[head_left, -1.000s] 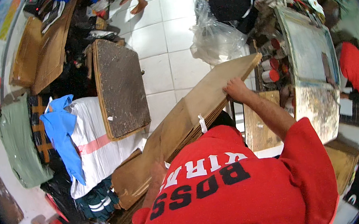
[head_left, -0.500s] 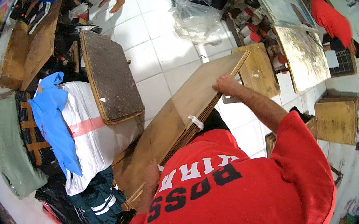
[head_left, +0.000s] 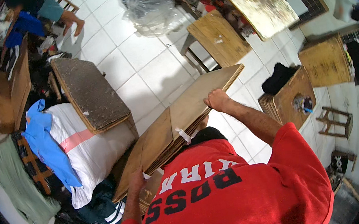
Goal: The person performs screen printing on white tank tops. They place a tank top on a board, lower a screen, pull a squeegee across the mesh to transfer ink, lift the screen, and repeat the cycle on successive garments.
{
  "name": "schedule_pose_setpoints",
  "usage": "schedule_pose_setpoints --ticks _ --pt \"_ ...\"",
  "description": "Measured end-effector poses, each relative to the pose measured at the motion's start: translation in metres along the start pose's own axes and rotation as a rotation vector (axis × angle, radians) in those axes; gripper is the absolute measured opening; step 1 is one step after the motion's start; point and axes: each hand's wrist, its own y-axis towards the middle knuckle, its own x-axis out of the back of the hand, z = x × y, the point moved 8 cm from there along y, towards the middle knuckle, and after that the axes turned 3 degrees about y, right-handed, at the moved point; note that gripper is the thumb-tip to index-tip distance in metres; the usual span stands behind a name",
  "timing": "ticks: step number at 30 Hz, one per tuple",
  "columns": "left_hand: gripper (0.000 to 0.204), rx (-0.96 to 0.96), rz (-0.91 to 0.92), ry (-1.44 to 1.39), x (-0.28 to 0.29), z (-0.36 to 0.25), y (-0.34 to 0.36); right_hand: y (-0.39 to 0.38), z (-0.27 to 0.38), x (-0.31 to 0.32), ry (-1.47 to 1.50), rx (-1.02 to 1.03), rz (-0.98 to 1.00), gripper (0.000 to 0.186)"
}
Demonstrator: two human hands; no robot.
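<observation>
A stack of thin brown wooden boards is held slanting across the front of my body, with the layered edges toward me. Far along the right end, my right hand is closed over the stack's edge. My left hand grips the near edge at the lower left end. Both hands have a hold on the same stack. A small white strip sticks out from its edge between them. Part of the lower boards is hidden behind my red shirt.
To the left are a white sack, a blue cloth and a dark-topped board stack. A wooden stool stands ahead. At right is another board stack with black cloth on it. A person's bare feet show far left.
The view has swung toward the right, so more of the right-hand floor shows. The left end of the held stack has come up away from the things below; both hands keep their grip.
</observation>
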Motion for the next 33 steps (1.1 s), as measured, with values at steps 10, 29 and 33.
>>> schedule_pose_setpoints --ticks 10,29,33 --pt "0.075 0.003 -0.055 0.029 -0.052 -0.028 -0.031 -0.08 0.018 -0.069 0.102 -0.007 0.028 0.025" --pt "0.05 0.067 -0.081 0.011 -0.046 -0.058 -0.062 -0.161 0.055 -0.12 0.25 -0.154 0.017 0.023" --pt "0.052 -0.019 -0.08 0.07 -0.065 -0.033 -0.06 -0.189 0.081 -0.144 0.273 -0.205 0.062 0.024"
